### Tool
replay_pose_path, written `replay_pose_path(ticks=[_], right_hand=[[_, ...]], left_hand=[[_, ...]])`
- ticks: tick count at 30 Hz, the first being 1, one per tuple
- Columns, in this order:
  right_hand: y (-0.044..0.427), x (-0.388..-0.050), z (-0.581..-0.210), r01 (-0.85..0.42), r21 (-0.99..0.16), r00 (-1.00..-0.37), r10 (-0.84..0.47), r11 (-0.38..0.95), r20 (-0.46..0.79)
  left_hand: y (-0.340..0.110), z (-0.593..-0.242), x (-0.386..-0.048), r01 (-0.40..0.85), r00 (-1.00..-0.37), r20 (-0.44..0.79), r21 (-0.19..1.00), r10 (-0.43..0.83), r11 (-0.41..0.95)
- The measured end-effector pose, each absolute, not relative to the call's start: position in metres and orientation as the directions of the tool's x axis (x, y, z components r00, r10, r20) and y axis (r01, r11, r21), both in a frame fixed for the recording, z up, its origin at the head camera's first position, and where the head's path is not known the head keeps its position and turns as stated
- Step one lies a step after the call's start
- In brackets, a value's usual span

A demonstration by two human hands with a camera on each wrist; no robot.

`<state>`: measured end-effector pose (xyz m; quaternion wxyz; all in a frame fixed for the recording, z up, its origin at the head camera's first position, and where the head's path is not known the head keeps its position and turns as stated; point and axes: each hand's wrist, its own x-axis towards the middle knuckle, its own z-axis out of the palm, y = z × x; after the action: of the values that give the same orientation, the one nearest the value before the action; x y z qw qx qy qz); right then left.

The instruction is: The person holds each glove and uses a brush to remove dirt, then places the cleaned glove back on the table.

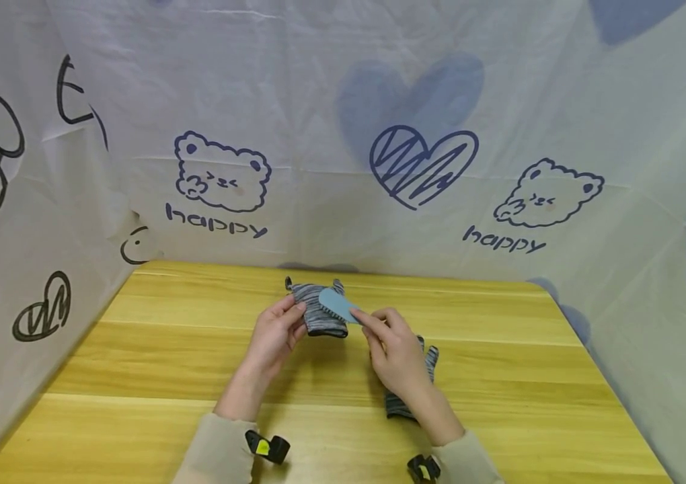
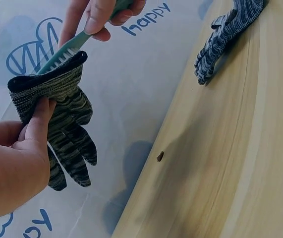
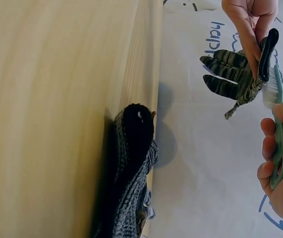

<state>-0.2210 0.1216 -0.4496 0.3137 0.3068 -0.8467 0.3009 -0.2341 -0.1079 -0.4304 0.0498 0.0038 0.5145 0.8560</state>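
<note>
My left hand (image 1: 276,333) pinches a grey-and-black knit glove (image 1: 326,326) by its side near the cuff, holding it up above the table. In the left wrist view its cuff faces up and the glove's (image 2: 72,136) fingers hang down. My right hand (image 1: 397,359) grips a blue-green brush (image 1: 337,306) by its handle. White bristles of the brush (image 3: 279,94) point toward the glove, right at the cuff; whether they touch the knit I cannot tell. A second matching glove (image 1: 400,405) lies on the table, partly hidden under my right hand and forearm.
The wooden table (image 1: 167,363) has a light cloth (image 1: 319,202) with printed bears and hearts behind and beside it. A small brown bit (image 2: 159,156) lies near the table's edge in the left wrist view.
</note>
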Motion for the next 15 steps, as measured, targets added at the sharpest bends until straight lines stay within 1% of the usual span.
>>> replay_pose_path(ticks=[3,6,10,15], right_hand=[[0.123,-0.222,-0.450,-0.700,-0.321,-0.618,-0.317,0.638,0.719],[0.124,-0.223,-0.450,-0.679,-0.332,-0.635,-0.297,0.655,0.713],[0.128,-0.223,-0.449,-0.613,-0.370,-0.687,-0.240,0.698,0.686],[0.135,-0.224,-0.449,-0.512,-0.449,-0.743,-0.115,0.732,0.659]], left_hand=[[-0.107,-0.431,-0.235,-0.081,-0.995,-0.048,0.879,0.082,-0.469],[-0.106,-0.431,-0.235,-0.081,-0.996,-0.052,0.878,0.073,-0.472],[-0.105,-0.432,-0.235,-0.070,-0.997,-0.041,0.874,0.070,-0.481],[-0.104,-0.432,-0.235,-0.054,-0.998,-0.028,0.865,0.061,-0.499]])
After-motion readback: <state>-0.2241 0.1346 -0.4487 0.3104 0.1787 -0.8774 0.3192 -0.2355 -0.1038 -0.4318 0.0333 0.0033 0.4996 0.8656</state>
